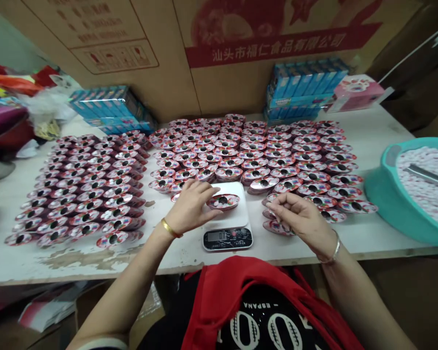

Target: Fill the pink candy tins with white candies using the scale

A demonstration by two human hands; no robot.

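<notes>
Our red-and-white pointed-oval container (223,201) sat on the white flat scale (235,218) near the pale, peeling table's front edge (187,252), left hand (190,203) loosely fanned alongside, right hand (302,219) fingertips gathered, grip unclear to us; steady reading wanted fingers clear!

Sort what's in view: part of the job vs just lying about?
Part of the job:
- scale, with one pack on it
- left hand, open at that pack
- right hand, fingertips pinched together
- rows of packs
- tub of small pieces, likely

Lying about, seemingly:
- left blue boxes
- right blue boxes
- pink box
- big carton behind
</notes>
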